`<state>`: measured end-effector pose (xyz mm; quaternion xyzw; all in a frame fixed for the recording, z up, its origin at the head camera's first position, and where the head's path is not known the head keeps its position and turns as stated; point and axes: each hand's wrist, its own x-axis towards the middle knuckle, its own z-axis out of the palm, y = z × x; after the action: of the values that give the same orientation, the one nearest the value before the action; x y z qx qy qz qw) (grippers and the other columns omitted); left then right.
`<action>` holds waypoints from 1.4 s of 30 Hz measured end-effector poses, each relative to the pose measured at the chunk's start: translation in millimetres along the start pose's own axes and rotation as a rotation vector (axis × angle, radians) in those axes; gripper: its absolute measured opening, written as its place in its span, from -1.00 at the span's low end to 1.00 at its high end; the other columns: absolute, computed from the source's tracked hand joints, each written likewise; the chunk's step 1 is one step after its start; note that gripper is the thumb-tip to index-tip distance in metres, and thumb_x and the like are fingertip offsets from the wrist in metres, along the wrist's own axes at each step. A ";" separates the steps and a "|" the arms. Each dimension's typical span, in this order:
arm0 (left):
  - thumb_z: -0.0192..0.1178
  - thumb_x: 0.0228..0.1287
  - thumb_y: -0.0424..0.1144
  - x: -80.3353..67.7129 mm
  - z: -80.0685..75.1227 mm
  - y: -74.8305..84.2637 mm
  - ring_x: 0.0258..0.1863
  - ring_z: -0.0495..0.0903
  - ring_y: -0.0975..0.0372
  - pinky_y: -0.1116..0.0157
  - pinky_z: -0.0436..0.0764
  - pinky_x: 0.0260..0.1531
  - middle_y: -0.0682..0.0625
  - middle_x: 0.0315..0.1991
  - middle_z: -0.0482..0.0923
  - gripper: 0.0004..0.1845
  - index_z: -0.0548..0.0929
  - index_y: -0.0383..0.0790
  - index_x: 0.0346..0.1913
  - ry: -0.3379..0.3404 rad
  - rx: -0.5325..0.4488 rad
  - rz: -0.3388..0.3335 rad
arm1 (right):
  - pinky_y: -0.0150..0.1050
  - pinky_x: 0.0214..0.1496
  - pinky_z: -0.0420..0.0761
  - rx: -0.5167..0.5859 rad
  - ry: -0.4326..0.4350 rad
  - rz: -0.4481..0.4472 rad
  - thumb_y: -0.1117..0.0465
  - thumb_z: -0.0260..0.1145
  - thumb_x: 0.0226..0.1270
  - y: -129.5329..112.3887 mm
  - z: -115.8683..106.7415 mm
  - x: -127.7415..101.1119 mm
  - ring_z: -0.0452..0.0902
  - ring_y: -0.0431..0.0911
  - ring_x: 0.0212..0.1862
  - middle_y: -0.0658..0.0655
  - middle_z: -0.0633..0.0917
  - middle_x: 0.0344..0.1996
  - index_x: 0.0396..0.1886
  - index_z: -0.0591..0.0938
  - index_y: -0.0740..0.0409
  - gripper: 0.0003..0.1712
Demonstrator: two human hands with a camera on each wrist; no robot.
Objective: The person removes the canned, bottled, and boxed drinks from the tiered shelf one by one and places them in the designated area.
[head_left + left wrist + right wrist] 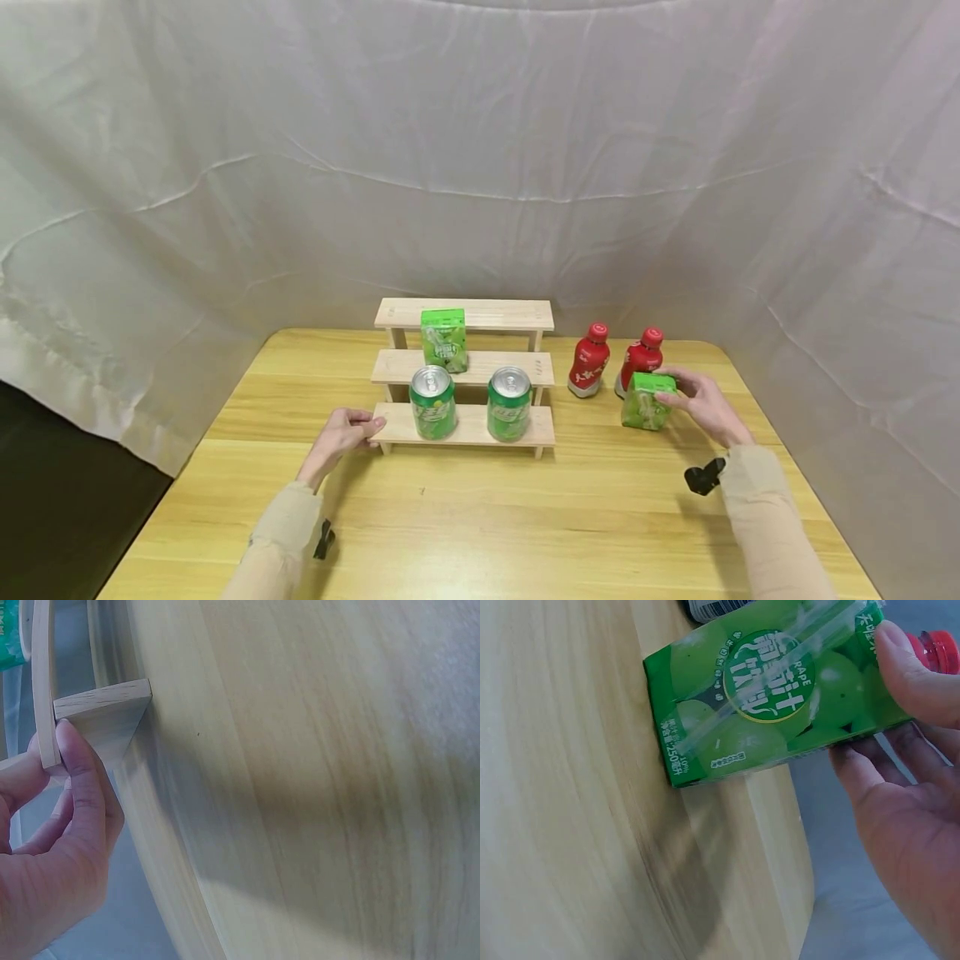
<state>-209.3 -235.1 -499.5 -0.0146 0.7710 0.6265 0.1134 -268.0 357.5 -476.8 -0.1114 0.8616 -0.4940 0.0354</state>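
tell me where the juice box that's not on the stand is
In the head view, the juice box is right of the wooden stand, held in the right hand just in front of the rightmost red bottle.

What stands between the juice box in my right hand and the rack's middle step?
The left red bottle stands near the direct sideways route from the held juice box to the middle step; the right can stands on the step below. Lifting above both would probably clear them.
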 end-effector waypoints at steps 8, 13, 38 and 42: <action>0.15 0.48 -0.35 1.3 3.5 1.8 -0.35 0.62 0.27 0.31 0.80 -0.17 -0.40 -0.01 0.53 -0.46 0.30 -0.81 0.23 0.032 0.062 -0.066 | -0.65 0.06 0.50 0.032 -0.004 0.060 0.10 0.30 0.47 -6.8 -1.1 0.3 0.41 -0.51 0.07 0.25 0.52 0.28 0.41 0.38 0.35 -0.34; 0.15 0.47 -0.35 2.3 3.2 1.8 -0.36 0.63 0.27 0.30 0.80 -0.17 -0.43 0.00 0.52 -0.45 0.30 -0.83 0.23 0.037 0.060 -0.065 | -0.69 0.06 0.53 0.087 0.098 0.039 0.12 0.33 0.45 -11.8 -0.9 0.0 0.46 -0.42 0.09 -0.23 0.58 0.07 0.34 0.44 0.38 -0.39; 0.14 0.49 -0.31 2.1 3.5 3.3 -0.33 0.68 0.22 0.16 0.80 -0.07 -0.59 0.08 0.47 -0.40 0.26 -0.85 0.25 0.034 0.090 -0.063 | -0.47 0.10 0.59 -0.010 0.088 -0.135 0.17 0.37 0.40 -128.4 49.0 31.4 0.54 -0.15 0.04 0.22 0.65 0.09 0.27 0.54 0.28 -0.48; 0.13 0.50 -0.31 1.6 3.5 3.3 -0.33 0.68 0.22 0.15 0.80 -0.05 -0.61 0.10 0.46 -0.40 0.25 -0.84 0.26 0.035 0.095 -0.067 | -0.06 0.34 0.58 -0.009 0.033 -0.125 0.16 0.37 0.40 -148.4 66.2 38.7 0.50 0.16 0.26 0.35 0.57 0.25 0.33 0.49 0.23 -0.44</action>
<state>-210.8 -230.7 -497.2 -0.0460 0.8008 0.5848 0.1212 -271.0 220.6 -381.1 -0.1569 0.8558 -0.4929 -0.0101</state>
